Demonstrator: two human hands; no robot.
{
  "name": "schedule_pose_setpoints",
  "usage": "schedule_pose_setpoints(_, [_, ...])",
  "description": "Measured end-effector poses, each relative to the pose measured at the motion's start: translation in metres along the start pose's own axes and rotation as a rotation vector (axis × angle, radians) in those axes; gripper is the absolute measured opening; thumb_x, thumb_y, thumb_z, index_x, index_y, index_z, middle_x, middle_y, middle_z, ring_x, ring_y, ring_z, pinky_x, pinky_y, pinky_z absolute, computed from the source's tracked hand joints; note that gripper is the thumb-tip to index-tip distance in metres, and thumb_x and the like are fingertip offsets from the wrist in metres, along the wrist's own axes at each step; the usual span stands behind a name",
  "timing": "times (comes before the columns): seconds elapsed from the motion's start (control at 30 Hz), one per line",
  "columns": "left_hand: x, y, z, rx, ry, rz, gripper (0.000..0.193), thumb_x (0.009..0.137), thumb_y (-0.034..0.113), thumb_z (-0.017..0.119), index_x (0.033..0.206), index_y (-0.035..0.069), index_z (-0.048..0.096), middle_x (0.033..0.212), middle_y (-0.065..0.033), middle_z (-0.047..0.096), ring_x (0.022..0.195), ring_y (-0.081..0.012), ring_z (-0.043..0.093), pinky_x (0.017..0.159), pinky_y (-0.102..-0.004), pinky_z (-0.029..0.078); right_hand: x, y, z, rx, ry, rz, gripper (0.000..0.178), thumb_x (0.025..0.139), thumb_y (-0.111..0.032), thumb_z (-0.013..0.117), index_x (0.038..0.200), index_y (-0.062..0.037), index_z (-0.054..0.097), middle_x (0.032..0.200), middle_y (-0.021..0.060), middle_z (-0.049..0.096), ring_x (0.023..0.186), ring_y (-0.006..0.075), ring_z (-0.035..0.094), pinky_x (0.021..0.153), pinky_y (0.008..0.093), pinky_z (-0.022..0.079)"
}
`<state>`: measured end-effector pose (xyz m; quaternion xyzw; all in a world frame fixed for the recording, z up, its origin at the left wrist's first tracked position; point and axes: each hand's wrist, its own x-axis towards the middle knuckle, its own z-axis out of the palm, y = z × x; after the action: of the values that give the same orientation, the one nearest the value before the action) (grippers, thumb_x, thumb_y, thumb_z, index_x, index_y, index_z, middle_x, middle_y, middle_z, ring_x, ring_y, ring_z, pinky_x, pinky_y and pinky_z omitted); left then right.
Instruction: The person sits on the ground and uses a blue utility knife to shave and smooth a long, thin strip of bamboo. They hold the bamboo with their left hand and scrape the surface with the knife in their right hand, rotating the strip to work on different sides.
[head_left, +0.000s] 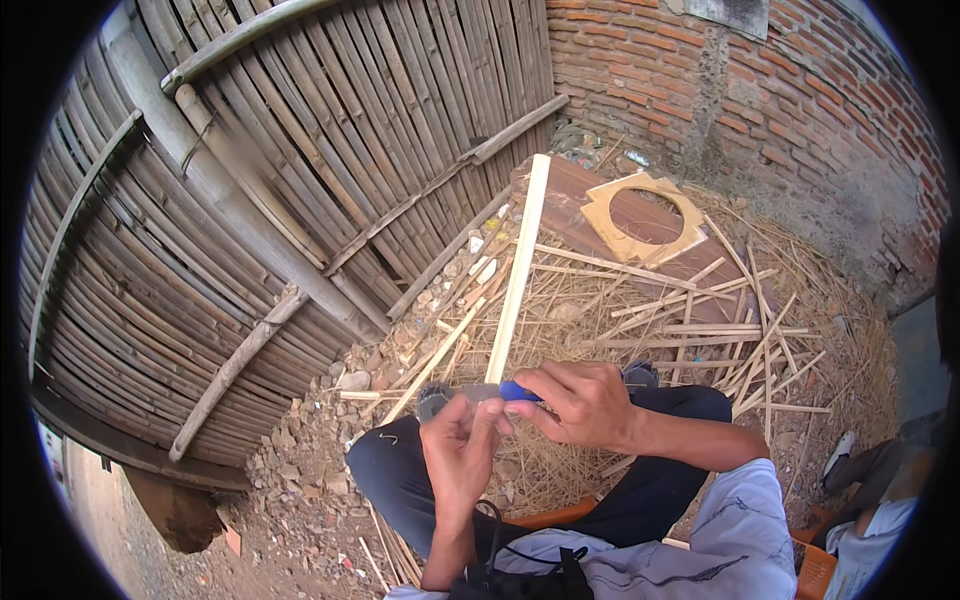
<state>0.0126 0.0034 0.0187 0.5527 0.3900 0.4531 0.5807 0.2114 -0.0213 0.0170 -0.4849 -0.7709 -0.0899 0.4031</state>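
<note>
In front of my knees, a long pale bamboo strip (520,265) slants away from me, its near end at my fingers. My right hand (585,405) is closed round the blue handle of a knife (514,391). The knife's flat grey blade points left and crosses the strip's near end. My left hand (460,450) is closed, thumb and fingers pinching the near end of the strip beside the blade. Its fingers and the blade partly hide that end, so the exact contact cannot be made out.
Split strips (715,330) and thin shavings (575,310) litter the ground ahead. A yellowish panel with a round hole (598,215) lies on a brown board (550,205). A bamboo fence (290,150) stands left, a brick wall (640,75) behind. Another person (880,480) is at right.
</note>
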Motion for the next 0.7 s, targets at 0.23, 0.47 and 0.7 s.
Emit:
schedule_pose_setpoints(0.23, [-0.004, -0.002, 0.002, 0.007, 0.042, 0.013, 0.018, 0.11, 0.014, 0.072, 0.106, -0.002, 0.078, 0.075, -0.0001, 0.071, 0.06, 0.0002, 0.049, 0.053, -0.0209, 0.033, 0.002, -0.003, -0.005, -0.013, 0.025, -0.006, 0.032, 0.093, -0.034, 0.087, 0.107, -0.0073, 0.076, 0.079, 0.005, 0.07, 0.061, 0.0229, 0.071, 0.053, 0.0349, 0.055])
schedule_pose_setpoints(0.47, [-0.004, -0.005, 0.003, 0.055, 0.014, 0.014, 0.022, 0.111, 0.017, 0.072, 0.107, -0.003, 0.079, 0.071, -0.0003, 0.069, 0.057, -0.0001, 0.049, 0.051, -0.0207, 0.033, 0.005, 0.01, -0.016, -0.133, 0.11, 0.085, 0.026, 0.101, -0.035, 0.079, 0.112, -0.0108, 0.076, 0.084, 0.0057, 0.073, 0.062, 0.023, 0.072, 0.054, 0.0356, 0.055])
schedule_pose_setpoints(0.7, [-0.028, -0.025, -0.015, 0.094, -0.063, -0.083, 0.025, 0.113, 0.019, 0.068, 0.109, -0.003, 0.078, 0.069, -0.0016, 0.068, 0.054, -0.0011, 0.049, 0.05, -0.0205, 0.031, 0.027, 0.091, -0.063, -0.161, 0.354, 0.474, 0.029, 0.105, -0.031, 0.077, 0.11, -0.0023, 0.076, 0.086, 0.015, 0.078, 0.065, 0.0283, 0.075, 0.057, 0.0396, 0.055])
